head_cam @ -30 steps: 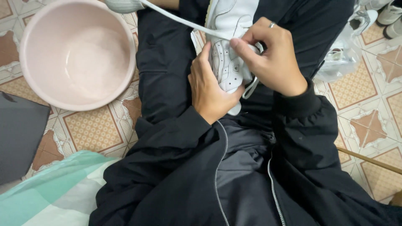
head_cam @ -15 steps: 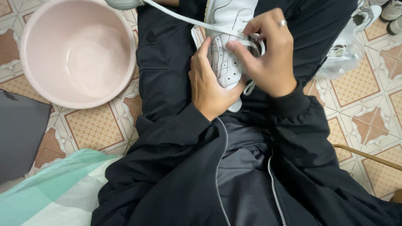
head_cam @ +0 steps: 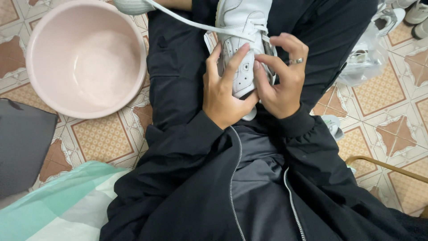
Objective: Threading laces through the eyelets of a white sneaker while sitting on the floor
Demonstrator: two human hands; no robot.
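Note:
A white sneaker lies on my lap, toe pointing away from me. My left hand cups its left side, fingers laid over the upper. My right hand, with a ring on one finger, pinches the white shoelace at the eyelets near the tongue. The lace runs taut up and left, out past the top edge. I wear black trousers and a black zip jacket.
A pink plastic basin stands on the patterned tile floor at the left. A dark flat panel and a green-and-white cloth lie at lower left. Clear plastic wrapping and more shoes are at upper right, a wooden rail at right.
My right hand has slid down from the top of the shoe to the eyelets by the tongue. My left-hand fingers have spread across the upper.

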